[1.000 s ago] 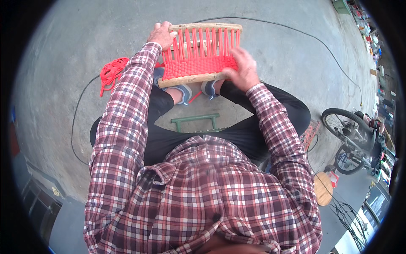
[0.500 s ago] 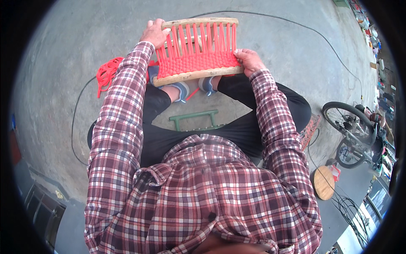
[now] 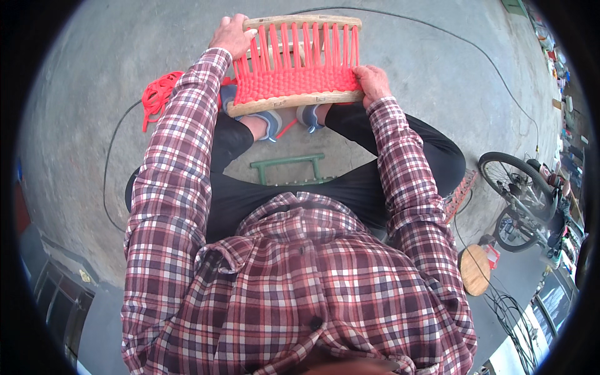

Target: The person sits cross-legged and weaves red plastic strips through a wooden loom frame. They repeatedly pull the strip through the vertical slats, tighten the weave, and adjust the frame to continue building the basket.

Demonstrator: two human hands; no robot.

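A small wooden stool frame (image 3: 306, 98) is held out above my feet. Red cord is strung across it, with a dense woven band (image 3: 294, 82) on the near half and bare parallel strands (image 3: 303, 47) on the far half. My left hand (image 3: 232, 36) is closed round the far left corner, the thumb toward the outer strands. At the right end of the woven band, my right hand (image 3: 373, 82) grips the side of the frame; some of its fingers are hidden. Loose red cord (image 3: 159, 94) lies heaped on the floor beside my left forearm.
A green metal frame (image 3: 287, 160) shows between my legs. A black cable (image 3: 431, 31) curves over the grey concrete floor (image 3: 425, 69). To the right are a bicycle (image 3: 519, 197), a round wooden disc (image 3: 475, 270) and coiled black cable (image 3: 512, 315).
The stool frame has shifted slightly away and to the right in the view, with both hands on it. My right hand's fingers have changed position a little at the side.
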